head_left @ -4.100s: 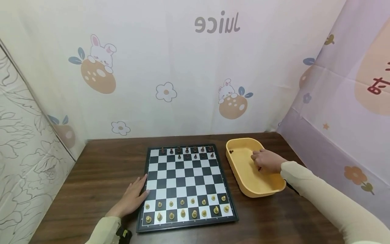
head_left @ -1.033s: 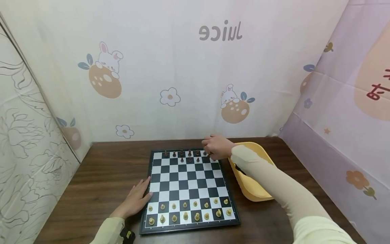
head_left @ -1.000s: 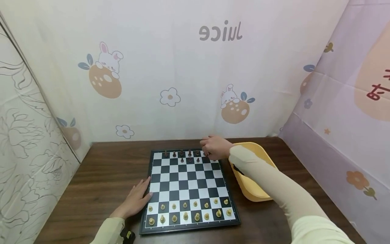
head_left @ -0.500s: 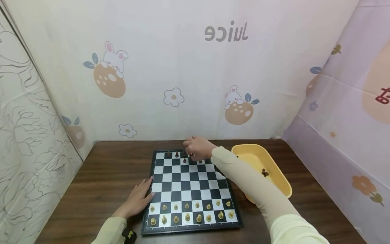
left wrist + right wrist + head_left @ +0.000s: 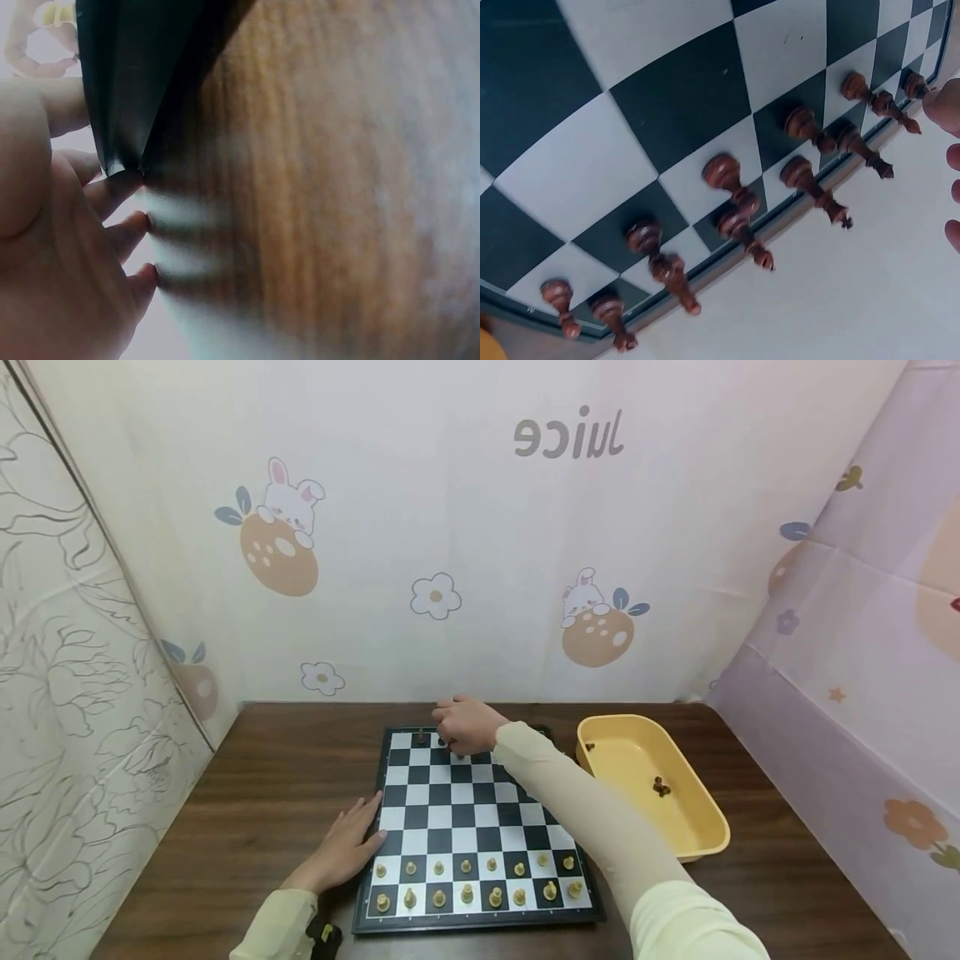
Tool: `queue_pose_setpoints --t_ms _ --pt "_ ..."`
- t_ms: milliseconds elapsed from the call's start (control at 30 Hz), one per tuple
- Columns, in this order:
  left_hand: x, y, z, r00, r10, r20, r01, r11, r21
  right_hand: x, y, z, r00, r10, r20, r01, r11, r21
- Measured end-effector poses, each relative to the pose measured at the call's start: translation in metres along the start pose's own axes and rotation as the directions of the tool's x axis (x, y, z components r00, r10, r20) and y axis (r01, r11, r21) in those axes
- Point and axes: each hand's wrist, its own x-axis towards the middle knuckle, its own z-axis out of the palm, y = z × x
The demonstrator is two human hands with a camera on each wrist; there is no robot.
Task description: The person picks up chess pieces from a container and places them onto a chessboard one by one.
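My left hand (image 5: 341, 852) rests on the table against the left edge of a black-and-white chessboard (image 5: 465, 817); its thumb touches the frame. My right hand (image 5: 469, 727) is over the far left part of the board, fingers curled downward. In the right wrist view its thumb (image 5: 943, 109) meets a dark brown chess piece (image 5: 913, 84), which it seems to pinch; the grip is partly hidden. Two uneven rows of dark pieces stand along the far edge, a king (image 5: 802, 176) among them. Two full rows of pale gold pieces, including a pawn (image 5: 465, 866), stand along the near edge.
A yellow tray (image 5: 626, 722) stands right of the board, with a small cluster of dark pieces (image 5: 661, 787) and another dark piece (image 5: 590, 746) inside. The right forearm crosses the board's right edge. Printed curtains (image 5: 360, 510) rise behind the brown wooden table (image 5: 247, 793).
My right hand left the yellow tray, reached the board's far right corner, then moved left along the far rows. My left hand stayed at the board's left edge. The head view turned slightly.
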Motion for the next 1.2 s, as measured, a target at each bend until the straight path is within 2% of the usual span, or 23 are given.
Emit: queue_pose_setpoints --t_ms 200,400,700,1067,1200 --pt "0.0 0.0 -0.001 1.0 0.006 -0.002 -0.006 1.0 -0.007 0.013 -0.004 0.007 1.0 -0.011 0.015 0.011 1.0 -0.014" --pt "0.0 0.0 0.001 1.0 -0.004 -0.003 0.004 1.0 -0.002 0.017 -0.008 0.012 0.999 -0.016 0.03 0.018 0.999 -0.046" --pt "0.002 -0.002 0.001 1.0 -0.004 -0.001 0.004 1.0 0.0 0.022 -0.01 0.021 1.0 -0.025 0.013 0.026 0.997 -0.07" --pt "0.003 -0.005 0.002 1.0 0.024 0.012 -0.024 1.0 -0.019 0.009 -0.003 0.008 1.0 -0.008 0.015 0.008 1.0 -0.001" --pt "0.002 -0.006 0.0 1.0 0.019 0.014 -0.019 1.0 -0.015 -0.002 0.004 0.001 1.0 0.001 0.003 0.0 1.0 -0.027"
